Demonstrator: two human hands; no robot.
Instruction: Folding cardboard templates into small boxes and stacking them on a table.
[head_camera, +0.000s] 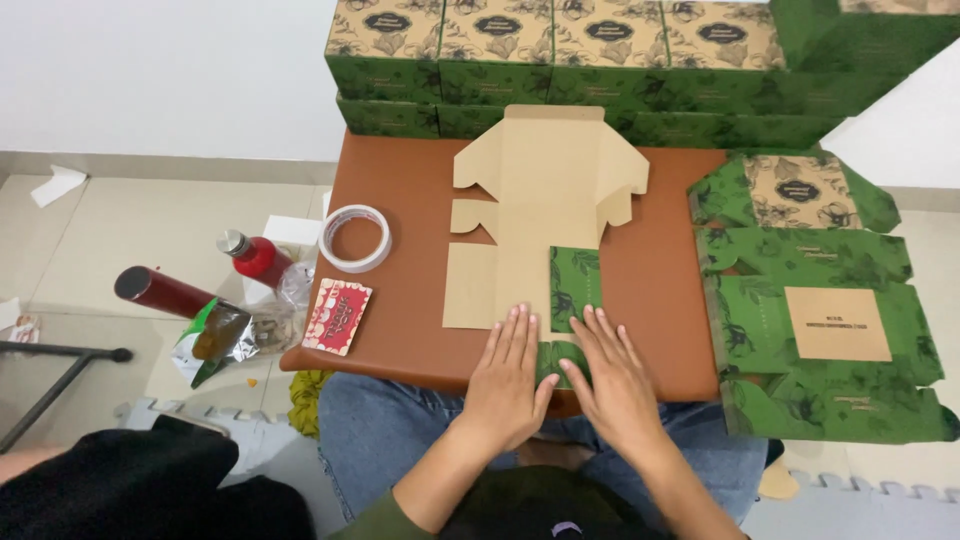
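Note:
A flat die-cut cardboard box blank (540, 200) lies brown side up on a small brown table (410, 200). Its near flaps are folded over, showing a green leaf print (575, 285). My left hand (508, 380) lies flat on the near edge of the blank, fingers together and pointing away. My right hand (612, 375) presses flat on the folded green flap just beside it. Both hands rest palm down and hold nothing.
Assembled green and tan boxes (560, 60) are stacked along the wall behind the table. A pile of flat green blanks (820, 310) lies to the right. A tape roll (355, 238) and a red card (337, 316) sit on the table's left. Red bottles (255, 255) stand on the floor.

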